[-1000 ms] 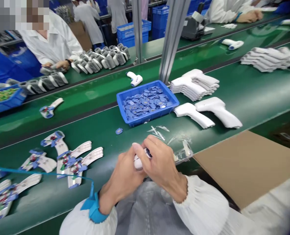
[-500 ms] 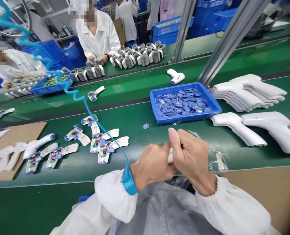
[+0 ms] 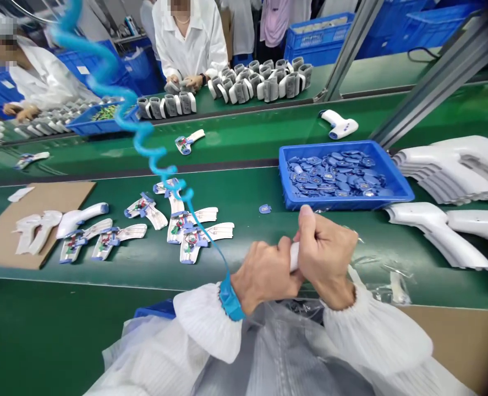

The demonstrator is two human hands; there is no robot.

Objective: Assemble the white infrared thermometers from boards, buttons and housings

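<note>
My left hand [image 3: 266, 275] and my right hand [image 3: 326, 256] are close together over the near edge of the bench, both closed on one white plastic housing [image 3: 294, 257]. Only a short white stretch of it shows between the fists; the rest is hidden by my fingers. The right thumb points up and away from me. A teal wrist strap [image 3: 231, 300] with a coiled cord [image 3: 161, 159] is on my left wrist. Just beyond my hands lies a small blue oval part [image 3: 264, 209], near a blue tray [image 3: 287, 190] of similar parts.
Left of my hands lie several open gun-shaped halves [image 3: 190, 239] with wiring, and a cardboard sheet [image 3: 4, 236]. At right are stacked white gun-shaped shells [image 3: 445, 165] and clear plastic bags [image 3: 386, 289]. A metal post [image 3: 425, 80] rises behind the tray. Co-workers [image 3: 192, 41] sit across the conveyor [image 3: 235, 137].
The view has shifted, so the bench and tray appear further right. Both hands keep their grip on the white housing, with little change in their pose.
</note>
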